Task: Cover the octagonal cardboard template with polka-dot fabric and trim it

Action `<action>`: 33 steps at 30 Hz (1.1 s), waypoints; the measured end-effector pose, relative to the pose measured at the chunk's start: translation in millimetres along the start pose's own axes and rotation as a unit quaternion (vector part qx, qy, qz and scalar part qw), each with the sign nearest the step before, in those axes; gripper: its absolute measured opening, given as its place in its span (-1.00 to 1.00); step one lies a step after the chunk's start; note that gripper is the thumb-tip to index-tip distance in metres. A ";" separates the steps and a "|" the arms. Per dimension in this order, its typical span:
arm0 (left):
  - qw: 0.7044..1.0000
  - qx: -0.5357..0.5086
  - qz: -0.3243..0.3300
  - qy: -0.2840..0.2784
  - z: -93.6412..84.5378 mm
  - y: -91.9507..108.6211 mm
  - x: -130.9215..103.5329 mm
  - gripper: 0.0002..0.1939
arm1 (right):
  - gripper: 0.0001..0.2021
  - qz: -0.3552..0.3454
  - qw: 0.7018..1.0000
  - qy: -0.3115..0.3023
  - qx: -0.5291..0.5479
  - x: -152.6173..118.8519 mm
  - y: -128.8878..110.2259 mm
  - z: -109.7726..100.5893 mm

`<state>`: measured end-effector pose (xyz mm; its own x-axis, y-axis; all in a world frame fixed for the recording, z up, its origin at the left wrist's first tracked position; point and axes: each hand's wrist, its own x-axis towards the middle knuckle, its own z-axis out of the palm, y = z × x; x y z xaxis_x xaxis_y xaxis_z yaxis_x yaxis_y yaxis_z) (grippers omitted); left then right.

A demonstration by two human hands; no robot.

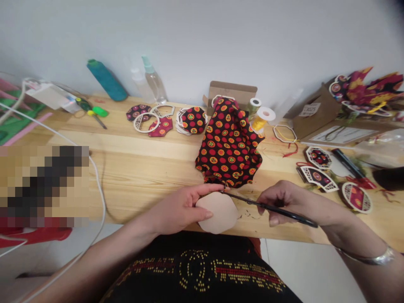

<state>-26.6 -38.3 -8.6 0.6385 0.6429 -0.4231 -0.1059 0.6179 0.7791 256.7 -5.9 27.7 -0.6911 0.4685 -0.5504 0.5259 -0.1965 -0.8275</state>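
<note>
My left hand [192, 208] pinches a pale scalloped card piece [219, 212] between thumb and fingers, near the table's front edge. A thin dark edge shows at the card's upper rim, too small to make out. My right hand [282, 204] is closed around black scissors [290, 215], whose blades point left and reach the card's upper right edge by my left fingertips. Whether the blades are apart I cannot tell. Just beyond lies a crumpled black cloth [229, 143] with red and yellow flower dots. Small dark scraps lie beside the card.
Behind are a stack of patterned scalloped pieces [193, 120], a white ring frame [147, 122], a yellow thread spool [259, 123] and a spray bottle [154, 84]. At right are finished-looking ornaments [356, 197] and a cardboard box [318, 105]. A white cable [100, 185] runs down the left.
</note>
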 end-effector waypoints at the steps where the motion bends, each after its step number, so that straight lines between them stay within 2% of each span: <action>1: 1.000 0.002 -0.002 -0.004 -0.1 0.1 0.1 -0.47 | -0.66 -0.002 1.000 0.001 0.008 0.7 0.8 1.0; 7: 1.000 0.001 -0.005 -0.019 2.4 1.5 -0.3 -0.49 | -0.66 0.020 0.999 0.015 0.034 2.0 5.5 6.7; 14: 1.000 0.010 0.004 -0.029 4.6 3.6 -0.4 -0.51 | -0.62 -0.024 0.999 0.017 0.026 -0.6 2.9 5.2; 24: 1.000 0.006 -0.002 -0.022 7.4 4.7 -0.5 -0.49 | -0.52 -0.043 0.996 0.011 0.075 1.4 0.1 7.5; 33: 1.000 -0.002 0.005 -0.024 9.0 5.8 0.0 -0.49 | -0.49 -0.050 0.996 0.008 0.067 4.3 2.5 7.6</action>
<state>-20.3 -38.7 0.1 0.6727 0.6270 -0.3928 -0.1157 0.6135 0.7811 251.3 -10.9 22.4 -0.7283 0.5041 -0.4641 0.3836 -0.2612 -0.8858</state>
